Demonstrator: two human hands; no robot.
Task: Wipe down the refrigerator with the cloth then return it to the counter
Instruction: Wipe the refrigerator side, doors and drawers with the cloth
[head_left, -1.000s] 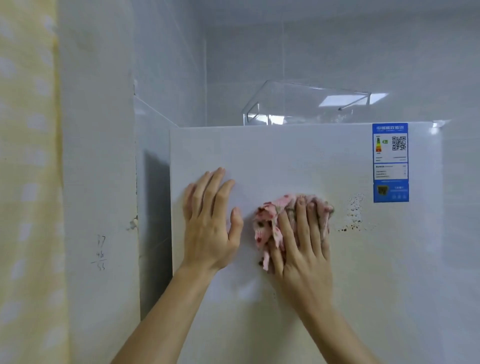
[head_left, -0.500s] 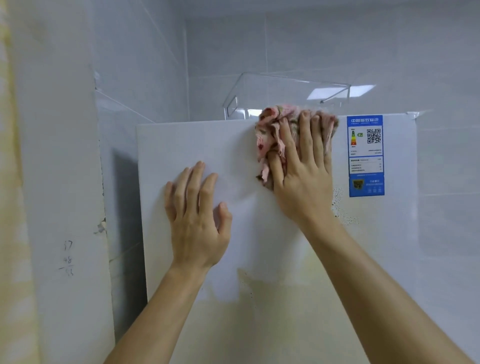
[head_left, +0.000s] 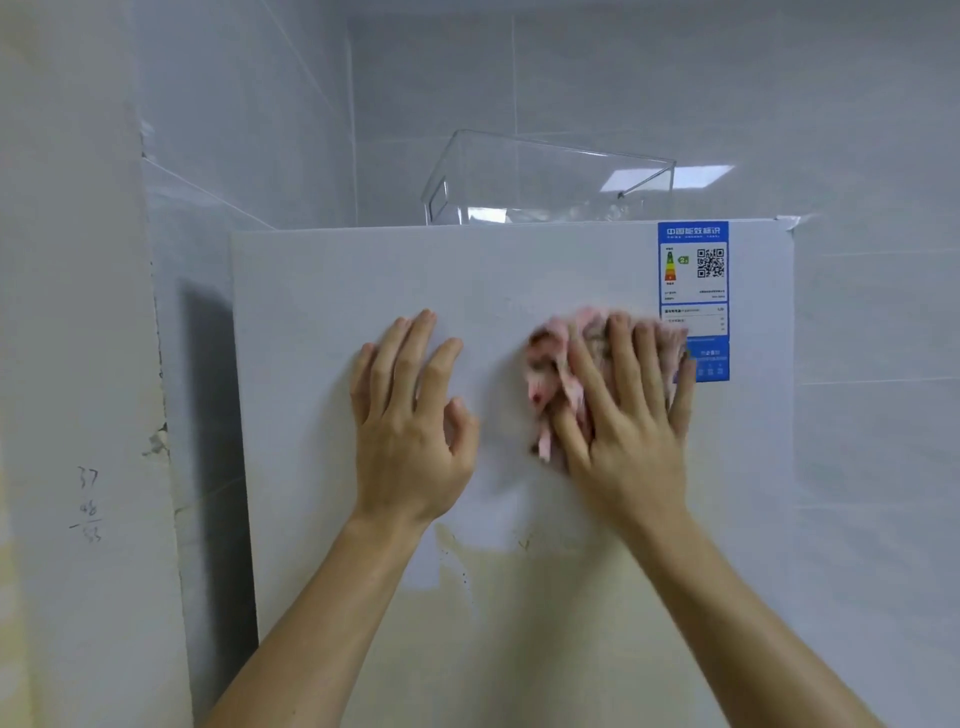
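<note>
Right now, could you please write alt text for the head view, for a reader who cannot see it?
A right hand presses a pink cloth against a white refrigerator door beside a blue energy label; the left hand rests on the door.

A clear plastic bin (head_left: 550, 182) stands on top of the white refrigerator (head_left: 363, 275), a blue label (head_left: 693, 270) on its front
</note>
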